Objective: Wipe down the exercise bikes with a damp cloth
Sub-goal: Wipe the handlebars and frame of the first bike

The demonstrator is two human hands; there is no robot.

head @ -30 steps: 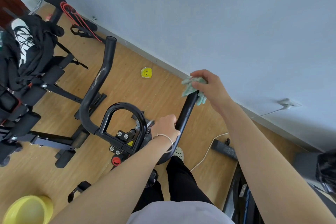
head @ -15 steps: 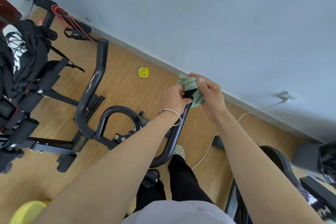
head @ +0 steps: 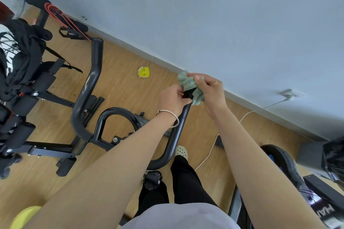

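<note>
A black exercise bike's handlebar (head: 87, 87) curves in front of me, with one arm to the left and one rising to the right. A pale green cloth (head: 188, 82) is wrapped over the tip of the right handlebar arm (head: 179, 128). My right hand (head: 210, 93) pinches the cloth against that tip from the right. My left hand (head: 172, 99), with a thin bracelet at the wrist, grips the same bar just below the cloth.
A black weight bench (head: 24, 80) with straps and red bands stands at the left. A yellow basin (head: 24, 216) sits at the bottom left. A small yellow object (head: 143, 72) lies on the wood floor by the wall. A white cable (head: 210, 150) and another machine (head: 284, 163) are at the right.
My left hand slid up the right handlebar arm from near the stem to just under the cloth. My right hand stayed at the bar's tip with the cloth.
</note>
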